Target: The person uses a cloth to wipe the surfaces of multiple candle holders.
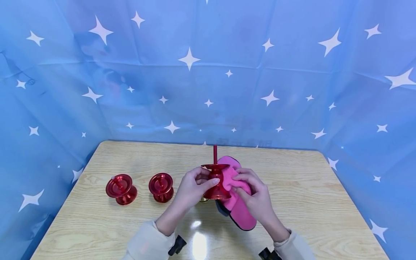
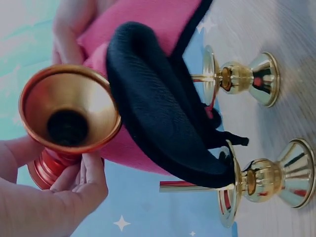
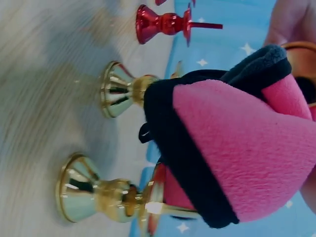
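In the head view my left hand (image 1: 190,189) grips a shiny red candle holder (image 1: 213,177) round its narrow body. It is held above the table with its thin spike upward. A pink cloth (image 1: 243,213) with dark edging is pinched in my right hand (image 1: 258,196) and pressed against the holder's right side. The left wrist view looks into the holder's hollow, gold-toned base (image 2: 37,106), with the cloth's dark underside (image 2: 153,98) beside it. The right wrist view shows the cloth's fluffy pink side (image 3: 237,148) bunched up; most of the right hand is hidden there.
Two more red candle holders, one at left (image 1: 121,189) and one nearer (image 1: 161,187), stand on the wooden table (image 1: 302,198). Two gold candle holders (image 2: 264,180) stand beneath the cloth, mostly hidden in the head view. A blue star-patterned curtain (image 1: 208,83) surrounds the table.
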Tool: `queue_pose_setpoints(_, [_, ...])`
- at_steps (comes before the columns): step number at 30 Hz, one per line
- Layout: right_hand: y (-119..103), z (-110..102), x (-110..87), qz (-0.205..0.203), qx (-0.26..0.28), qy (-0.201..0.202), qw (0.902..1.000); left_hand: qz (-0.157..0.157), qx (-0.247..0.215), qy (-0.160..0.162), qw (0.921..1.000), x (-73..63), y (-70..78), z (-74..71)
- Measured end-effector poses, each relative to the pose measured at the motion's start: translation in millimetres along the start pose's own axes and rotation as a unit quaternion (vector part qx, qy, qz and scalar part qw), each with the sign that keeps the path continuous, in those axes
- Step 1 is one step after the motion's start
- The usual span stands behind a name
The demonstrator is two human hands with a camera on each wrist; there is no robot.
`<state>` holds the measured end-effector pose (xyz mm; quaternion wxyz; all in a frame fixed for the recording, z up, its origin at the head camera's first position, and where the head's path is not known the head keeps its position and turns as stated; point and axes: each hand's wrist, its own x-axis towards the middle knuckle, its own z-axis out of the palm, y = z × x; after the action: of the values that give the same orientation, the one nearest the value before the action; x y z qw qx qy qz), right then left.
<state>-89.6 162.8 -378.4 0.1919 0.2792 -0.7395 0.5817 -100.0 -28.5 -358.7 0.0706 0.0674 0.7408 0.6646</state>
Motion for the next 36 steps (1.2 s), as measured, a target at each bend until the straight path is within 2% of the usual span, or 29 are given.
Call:
queue_pose_setpoints(5, [-11.7,2.0,2.5,-0.049,-0.044,-0.003,0.9978,0.0,0.024,0.018,0.9995,-0.2,-2.5,1.4])
queue_pose_setpoints(7, [-15.0,2.4,3.7,-0.07,-0.051,-0.004,0.9962,0.004,0.025,0.017,0.9995,-0.4,-3.1,1.4])
queue_pose_setpoints(9, [-16.9,2.3,4.4,-0.075,-0.052,-0.003,0.9958,0.007,0.005,0.005,0.9999,-0.6,-3.0,0.7])
queue_pose_setpoints(12, [-15.8,1.0,3.4,-0.05,-0.038,-0.003,0.998,0.001,-0.046,-0.023,0.9987,-1.8,-1.1,-2.1])
queue_pose_setpoints(15, [-11.3,-0.5,0.4,-0.014,-0.018,-0.007,0.9997,-0.01,-0.099,-0.065,0.9929,-3.1,1.6,-6.1])
queue_pose_setpoints(17, [-7.3,-1.0,-2.1,0.007,-0.005,-0.013,0.9999,-0.006,-0.115,-0.095,0.9888,-3.9,2.9,-7.9])
queue_pose_setpoints(19, [-3.5,-0.2,-4.4,0.016,0.002,-0.014,0.9998,-0.009,-0.119,-0.106,0.9872,-4.0,3.2,-6.9])
queue_pose_setpoints(21, [-1.1,1.1,-5.4,0.01,0.003,-0.01,0.9999,-0.011,-0.107,-0.098,0.9894,-3.9,2.5,-3.9])
queue_pose_setpoints(24, [-3.4,2.9,-4.2,-0.012,-0.013,0.002,0.9998,-0.013,-0.074,-0.058,0.9955,-3.6,0.2,1.5])
queue_pose_setpoints(26, [-8.1,3.2,-2.1,-0.031,-0.028,0.006,0.9991,-0.003,-0.049,-0.036,0.9982,-3.7,-1.2,3.2])
queue_pose_setpoints(30, [-19.6,2.2,1.6,-0.064,-0.059,-0.003,0.9962,0.015,-0.015,-0.02,0.9996,-3.0,-2.2,2.7])
queue_pose_setpoints(33, [-24.3,1.4,2.6,-0.069,-0.065,-0.011,0.9955,0.002,-0.048,-0.026,0.9985,-2.9,-0.8,-0.4])
queue_pose_setpoints(36, [-22.8,0.9,3.0,-0.057,-0.059,-0.007,0.9966,-0.024,-0.124,-0.039,0.9913,-3.6,2.3,-4.4])
